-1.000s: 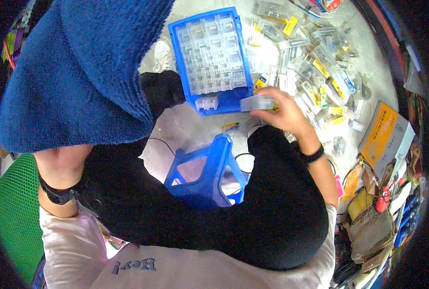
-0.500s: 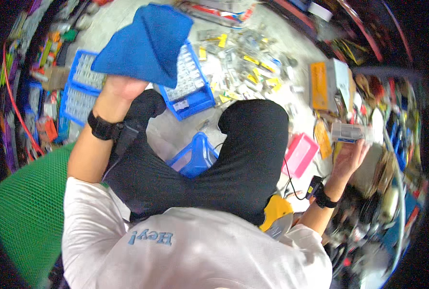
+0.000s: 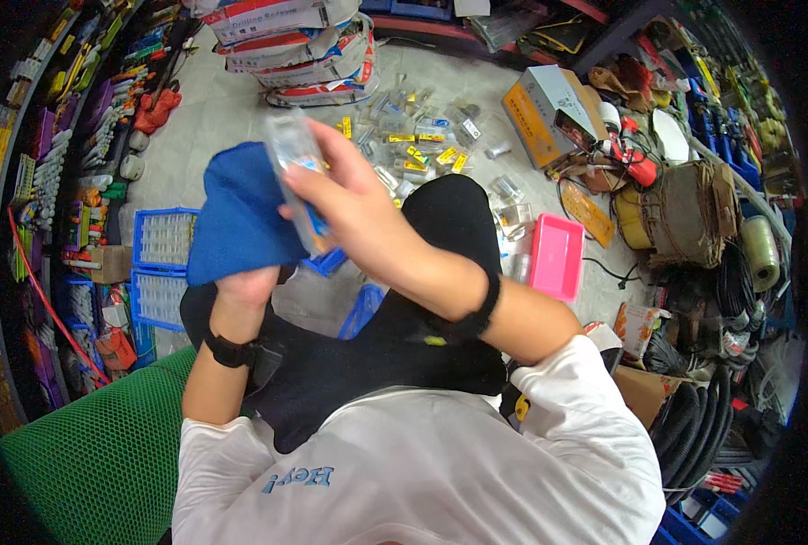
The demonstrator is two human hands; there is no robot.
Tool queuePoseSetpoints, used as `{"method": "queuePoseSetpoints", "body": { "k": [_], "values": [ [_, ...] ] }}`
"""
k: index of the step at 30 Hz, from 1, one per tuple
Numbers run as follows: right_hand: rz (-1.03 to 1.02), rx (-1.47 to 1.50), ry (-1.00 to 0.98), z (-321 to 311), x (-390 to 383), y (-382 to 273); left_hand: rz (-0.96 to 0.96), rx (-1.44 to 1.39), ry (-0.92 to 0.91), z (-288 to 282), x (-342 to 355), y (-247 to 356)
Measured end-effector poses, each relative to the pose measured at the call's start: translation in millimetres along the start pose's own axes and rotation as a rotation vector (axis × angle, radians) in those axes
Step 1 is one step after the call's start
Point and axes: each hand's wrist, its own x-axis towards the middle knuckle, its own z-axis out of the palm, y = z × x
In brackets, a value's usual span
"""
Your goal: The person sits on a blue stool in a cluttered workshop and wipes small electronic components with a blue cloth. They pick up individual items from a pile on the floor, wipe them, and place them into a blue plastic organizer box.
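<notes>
A blue cloth is draped over my left hand, which grips it from below with its fingers mostly hidden. My right hand is closed around a long clear plastic case with a small blue and orange patch on it, held upright in front of the cloth's right side and perhaps touching it. Beyond both hands, several small clear packs with yellow labels lie scattered on the grey floor.
Blue compartment boxes sit left of my legs; crowded shelves run along the left. Stacked bags stand at the back, a cardboard box, pink tray and coiled hoses on the right. Green mesh is at lower left.
My right hand left the blue box with a clear case, swung out rightward, then came across to the cloth. My left hand has moved rightward with the cloth. The camera view shifted.
</notes>
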Motion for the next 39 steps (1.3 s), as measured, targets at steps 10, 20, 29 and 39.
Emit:
{"method": "queuePoseSetpoints", "body": {
  "k": [10, 20, 29, 39],
  "values": [
    [-0.609, -0.641, -0.025, -5, 89, 81, 0.282, 0.437, 0.365, -49, 50, 8],
    [-0.648, -0.777, -0.105, -2, 95, 103, 0.304, 0.232, 0.47, -60, 46, 23],
    [-0.681, -0.759, 0.051, -18, 100, 78, 0.337, 0.413, 0.284, -47, 57, 26],
    [-0.545, -0.651, 0.175, -31, 114, 92, 0.19, 0.488, 0.169, -50, 49, -1]
  ]
}}
